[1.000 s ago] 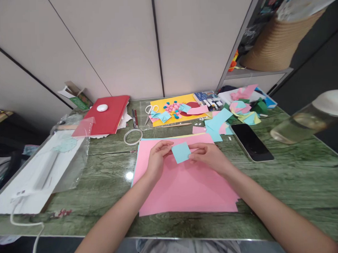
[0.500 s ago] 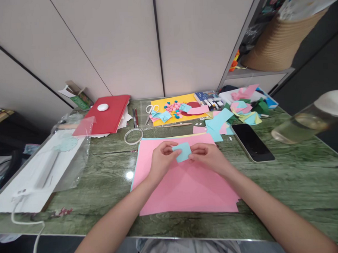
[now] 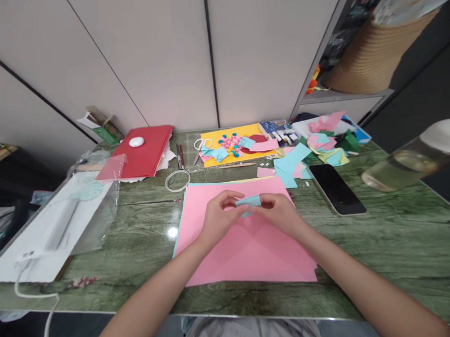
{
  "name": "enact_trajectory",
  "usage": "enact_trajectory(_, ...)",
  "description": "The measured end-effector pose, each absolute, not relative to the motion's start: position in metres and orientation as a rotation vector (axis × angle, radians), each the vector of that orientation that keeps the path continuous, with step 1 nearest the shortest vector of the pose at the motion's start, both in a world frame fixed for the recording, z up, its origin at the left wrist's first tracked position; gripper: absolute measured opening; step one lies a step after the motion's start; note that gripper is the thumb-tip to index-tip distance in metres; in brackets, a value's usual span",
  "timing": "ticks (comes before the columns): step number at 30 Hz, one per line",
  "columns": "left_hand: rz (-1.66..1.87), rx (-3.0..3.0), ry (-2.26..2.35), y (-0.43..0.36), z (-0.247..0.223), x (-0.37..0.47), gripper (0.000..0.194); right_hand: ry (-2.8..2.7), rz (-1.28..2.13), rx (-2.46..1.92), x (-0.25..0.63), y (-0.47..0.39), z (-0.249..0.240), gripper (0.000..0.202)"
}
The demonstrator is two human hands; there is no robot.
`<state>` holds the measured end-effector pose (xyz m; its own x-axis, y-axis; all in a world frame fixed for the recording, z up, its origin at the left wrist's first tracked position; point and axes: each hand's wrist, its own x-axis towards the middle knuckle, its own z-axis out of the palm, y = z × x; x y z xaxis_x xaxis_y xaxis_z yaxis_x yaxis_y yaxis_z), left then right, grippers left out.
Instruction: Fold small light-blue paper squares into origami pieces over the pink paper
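Between my two hands is a small light-blue piece of paper (image 3: 249,201), bent over so that its upper part shows as a narrow band. My left hand (image 3: 224,211) pinches its left side, thumb in front. From the right, my right hand (image 3: 278,210) grips the other end, its thumb close to the left thumb at the lower edge. Both hands are just above a stack of coloured sheets with a pink sheet (image 3: 247,257) on top. Part of the blue paper is hidden behind the fingers.
Behind the stack are a tape roll (image 3: 178,181), scissors (image 3: 202,144), a pencil (image 3: 236,165) and a yellow sheet (image 3: 213,161) bearing paper bits. A phone (image 3: 337,189) and a bottle (image 3: 396,168) stand right. A red folder (image 3: 144,154) and a plastic sleeve (image 3: 101,228) lie left.
The blue paper has gone from a flat, facing square to a bent narrow band. My thumbs have come together at its lower edge, and my left hand has shifted slightly right.
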<state>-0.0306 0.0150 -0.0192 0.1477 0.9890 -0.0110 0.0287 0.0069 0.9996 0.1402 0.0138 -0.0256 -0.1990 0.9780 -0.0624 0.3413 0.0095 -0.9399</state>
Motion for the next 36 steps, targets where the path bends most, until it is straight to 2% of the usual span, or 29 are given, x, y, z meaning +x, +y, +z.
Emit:
enact_trajectory(7, 1.014, 1.176, 1.094, 0.018, -0.02, -0.035, 0.013, -1.607, 1.165, -1.401, 0.143, 0.014, -0.022, 0.019)
enact_trajectory(19, 1.105, 1.181, 1.023, 0.018, -0.018, -0.036, 0.011, -1.609, 1.21, -1.372, 0.144, 0.015, -0.022, 0.02)
enact_trajectory(28, 1.038, 0.76, 0.878, 0.017, -0.026, -0.032, 0.015, -1.613, 1.258, -1.339, 0.14, 0.014, -0.023, 0.028)
enact_trajectory(36, 1.009, 1.041, 1.045, 0.017, -0.018, -0.03, 0.015, -1.526, 1.354, -1.292, 0.141, 0.013, -0.021, 0.03)
